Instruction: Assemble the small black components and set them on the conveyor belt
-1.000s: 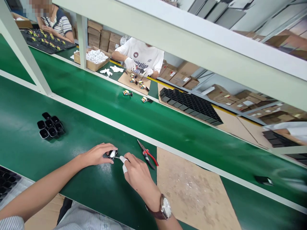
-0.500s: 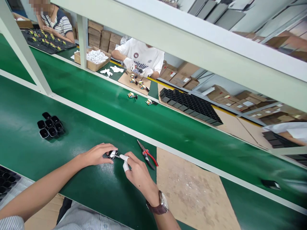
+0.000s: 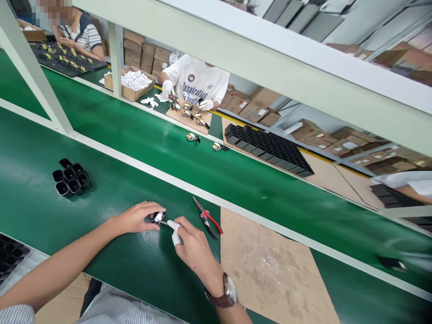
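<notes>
My left hand (image 3: 143, 217) is closed around a small black plastic housing (image 3: 150, 218) that lies on the green bench. White material (image 3: 159, 217) fills its mouth, which faces right. My right hand (image 3: 189, 238), with white finger cots on two fingers, pinches a thin metal tool (image 3: 164, 222). The tool's tip reaches the white material; its kind is hard to make out, as the fingers cover most of it. Just right of my right hand, long-nose pliers (image 3: 205, 218) with red and black handles rest on the bench.
Several black housings (image 3: 70, 176) stand grouped at left. A brown board (image 3: 270, 270) lies at right. Beyond a pale rail runs a green belt (image 3: 141, 135) carrying small assemblies (image 3: 191, 137). A slanted frame post (image 3: 40, 76) and overhead beam cross the view. Co-workers sit opposite.
Assemblies and a black piece on the belt have shifted right. The co-worker opposite has moved their gloved hands apart. My right hand has shifted slightly; my left hand stays in place.
</notes>
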`<state>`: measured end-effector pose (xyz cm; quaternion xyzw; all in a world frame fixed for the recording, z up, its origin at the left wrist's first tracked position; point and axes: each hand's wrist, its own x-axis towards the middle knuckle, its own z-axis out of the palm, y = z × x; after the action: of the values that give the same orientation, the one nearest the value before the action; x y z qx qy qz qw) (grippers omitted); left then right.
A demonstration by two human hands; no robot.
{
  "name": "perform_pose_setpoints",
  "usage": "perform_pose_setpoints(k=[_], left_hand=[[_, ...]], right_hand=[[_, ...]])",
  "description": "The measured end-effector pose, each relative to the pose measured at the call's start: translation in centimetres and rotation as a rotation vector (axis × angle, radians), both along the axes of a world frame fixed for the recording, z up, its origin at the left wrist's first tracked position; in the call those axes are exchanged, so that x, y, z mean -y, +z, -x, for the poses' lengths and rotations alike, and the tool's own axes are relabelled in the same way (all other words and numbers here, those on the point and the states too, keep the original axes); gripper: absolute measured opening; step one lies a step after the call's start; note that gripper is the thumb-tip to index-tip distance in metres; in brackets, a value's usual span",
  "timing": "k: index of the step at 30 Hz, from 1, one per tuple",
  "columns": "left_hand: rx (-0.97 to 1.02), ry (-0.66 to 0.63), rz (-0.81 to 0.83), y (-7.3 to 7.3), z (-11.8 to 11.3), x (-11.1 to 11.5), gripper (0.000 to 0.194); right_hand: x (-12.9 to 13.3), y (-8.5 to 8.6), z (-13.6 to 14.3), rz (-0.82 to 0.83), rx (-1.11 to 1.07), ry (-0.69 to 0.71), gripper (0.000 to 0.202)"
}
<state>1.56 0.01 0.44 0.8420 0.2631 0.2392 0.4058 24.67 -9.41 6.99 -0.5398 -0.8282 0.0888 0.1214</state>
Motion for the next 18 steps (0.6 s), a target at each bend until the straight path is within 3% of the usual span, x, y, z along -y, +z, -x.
perform_pose_setpoints(k=[7, 11, 18], left_hand=[[-0.005, 0.019, -0.008, -0.6, -0.1, 0.0, 0.054], [-0.011, 0.0, -0.026, -0.5, -0.1, 0.1, 0.058], [-0.036, 0.065, 0.037, -0.5, 0.4, 0.4, 0.071]], right_hand=[[0.8, 0.2, 0.7, -0.092, 0.144, 0.048, 0.034], [0.9, -0.1, -0.6, -0.152, 0.109, -0.004, 0.035], [0.7, -5.0, -4.5, -0.221, 0.089, -0.216, 0.037]])
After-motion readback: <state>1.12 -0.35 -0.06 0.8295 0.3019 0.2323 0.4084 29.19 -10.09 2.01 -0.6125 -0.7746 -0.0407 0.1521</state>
